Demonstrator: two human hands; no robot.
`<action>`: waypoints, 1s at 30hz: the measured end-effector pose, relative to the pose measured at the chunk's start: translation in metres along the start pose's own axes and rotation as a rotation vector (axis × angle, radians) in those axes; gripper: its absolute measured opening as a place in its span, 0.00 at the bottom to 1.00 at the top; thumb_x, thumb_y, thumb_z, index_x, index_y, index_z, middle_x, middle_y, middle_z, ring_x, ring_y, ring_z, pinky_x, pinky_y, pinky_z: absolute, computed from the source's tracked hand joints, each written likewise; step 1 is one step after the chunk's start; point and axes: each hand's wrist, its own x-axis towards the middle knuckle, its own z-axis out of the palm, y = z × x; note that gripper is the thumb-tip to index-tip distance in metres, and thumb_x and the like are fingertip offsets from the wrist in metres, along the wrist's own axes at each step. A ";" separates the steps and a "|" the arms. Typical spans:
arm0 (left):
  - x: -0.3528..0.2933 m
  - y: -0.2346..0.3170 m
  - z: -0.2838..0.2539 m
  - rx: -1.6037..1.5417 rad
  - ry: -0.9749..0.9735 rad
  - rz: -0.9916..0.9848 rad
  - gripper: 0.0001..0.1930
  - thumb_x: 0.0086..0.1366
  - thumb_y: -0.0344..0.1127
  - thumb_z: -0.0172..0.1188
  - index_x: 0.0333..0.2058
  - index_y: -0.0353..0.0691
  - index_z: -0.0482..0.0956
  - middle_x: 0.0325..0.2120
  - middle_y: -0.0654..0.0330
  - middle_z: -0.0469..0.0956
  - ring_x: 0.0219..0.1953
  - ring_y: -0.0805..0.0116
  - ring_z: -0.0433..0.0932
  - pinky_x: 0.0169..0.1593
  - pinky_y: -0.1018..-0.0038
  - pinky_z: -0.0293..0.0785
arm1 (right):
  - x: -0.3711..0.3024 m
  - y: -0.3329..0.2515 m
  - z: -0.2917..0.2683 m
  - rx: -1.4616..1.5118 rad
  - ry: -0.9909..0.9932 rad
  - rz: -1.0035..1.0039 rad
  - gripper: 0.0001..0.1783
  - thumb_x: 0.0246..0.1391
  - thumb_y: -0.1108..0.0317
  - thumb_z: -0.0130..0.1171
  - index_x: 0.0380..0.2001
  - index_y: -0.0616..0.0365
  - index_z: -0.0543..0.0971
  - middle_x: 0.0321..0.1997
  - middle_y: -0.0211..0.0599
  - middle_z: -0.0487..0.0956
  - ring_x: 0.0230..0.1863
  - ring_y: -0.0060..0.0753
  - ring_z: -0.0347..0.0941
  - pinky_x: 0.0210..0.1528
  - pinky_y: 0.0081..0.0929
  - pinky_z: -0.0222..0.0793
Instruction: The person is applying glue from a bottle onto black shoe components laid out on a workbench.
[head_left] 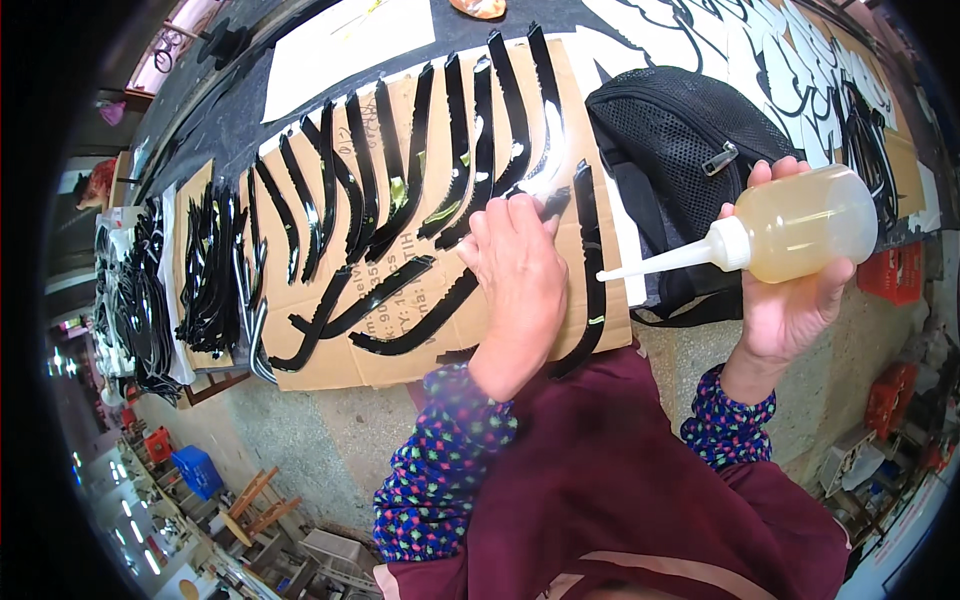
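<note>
My right hand [785, 310] is wrapped round a clear squeeze bottle [812, 225] of pale yellow liquid. The bottle lies tilted on its side, its long white nozzle [650, 265] pointing left toward the strips. My left hand [518, 285] is closed, back uppermost, over a black curved strip [425, 325] low on the cardboard sheet [290, 345]; its fingertips are partly hidden. Several more black curved strips [457, 130] with toothed edges lie side by side across the cardboard. One long strip [592, 255] curves down between my left hand and the nozzle tip.
A black mesh backpack [690, 140] lies right of the cardboard. Bundles of black strips [210, 270] are stacked at the left. White cut-out pieces [800, 70] cover the far right of the table. A blue crate [197, 470] and a wooden stool [262, 505] stand on the floor.
</note>
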 end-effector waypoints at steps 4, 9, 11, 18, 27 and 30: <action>0.001 -0.001 0.000 -0.040 0.016 0.020 0.10 0.48 0.26 0.54 0.31 0.40 0.67 0.28 0.60 0.64 0.34 0.62 0.62 0.38 0.68 0.52 | 0.001 0.000 0.000 -0.005 -0.004 -0.017 0.45 0.37 0.63 0.64 0.57 0.57 0.51 0.60 0.47 0.51 0.62 0.50 0.43 0.58 0.59 0.40; -0.003 -0.002 -0.006 -0.158 0.003 0.042 0.07 0.50 0.28 0.56 0.29 0.40 0.70 0.22 0.63 0.68 0.28 0.69 0.65 0.36 0.71 0.54 | 0.002 -0.001 0.000 0.018 -0.009 -0.022 0.44 0.38 0.64 0.64 0.57 0.57 0.51 0.61 0.48 0.51 0.62 0.50 0.43 0.58 0.59 0.39; -0.002 -0.002 -0.023 -0.237 -0.027 0.027 0.07 0.50 0.28 0.57 0.30 0.38 0.71 0.20 0.65 0.69 0.26 0.73 0.66 0.35 0.74 0.56 | 0.002 -0.002 -0.001 0.031 -0.016 -0.020 0.44 0.38 0.64 0.64 0.57 0.57 0.51 0.61 0.48 0.50 0.63 0.49 0.43 0.58 0.59 0.39; 0.004 -0.032 -0.073 -1.096 -0.724 -0.611 0.08 0.51 0.31 0.59 0.31 0.35 0.76 0.22 0.70 0.71 0.26 0.85 0.65 0.30 0.88 0.58 | 0.003 -0.002 -0.003 0.034 -0.027 -0.023 0.43 0.39 0.65 0.63 0.57 0.57 0.51 0.61 0.48 0.49 0.63 0.49 0.40 0.59 0.58 0.36; 0.003 -0.042 -0.087 -1.048 -0.759 -0.530 0.08 0.48 0.30 0.57 0.28 0.34 0.76 0.18 0.70 0.69 0.22 0.84 0.63 0.27 0.87 0.56 | 0.003 0.003 -0.002 0.031 -0.036 0.030 0.43 0.38 0.65 0.63 0.56 0.56 0.52 0.62 0.49 0.48 0.63 0.50 0.40 0.60 0.58 0.35; 0.003 -0.038 -0.091 -1.027 -0.759 -0.534 0.08 0.47 0.30 0.57 0.28 0.34 0.76 0.17 0.70 0.69 0.20 0.85 0.62 0.25 0.86 0.55 | 0.002 0.004 -0.002 0.018 -0.027 0.041 0.43 0.38 0.65 0.64 0.56 0.56 0.52 0.62 0.48 0.48 0.63 0.50 0.40 0.60 0.58 0.35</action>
